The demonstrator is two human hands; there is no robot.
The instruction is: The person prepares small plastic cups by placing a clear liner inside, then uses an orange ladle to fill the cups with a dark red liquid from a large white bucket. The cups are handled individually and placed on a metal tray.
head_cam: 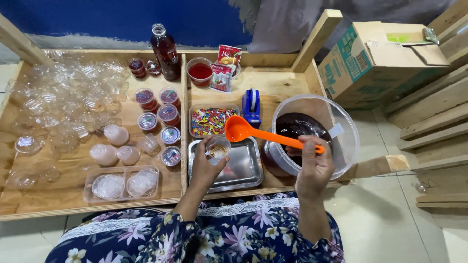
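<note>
Left hand (207, 168): fingers pinch a small clear cup (218, 147) at their tips, above a steel tray (243, 170).
Right hand (314, 168): fingers curl tight round an orange ladle (265, 135); its bowl sits just right of the cup.
Tub (341, 126): clear, dark liquid, beyond the right fingers.

We found open room over the steel tray (242, 171); the tape dispenser (251, 106), sprinkle tub (210, 122) and big plastic bowl (341, 127) hemmed it in.
</note>
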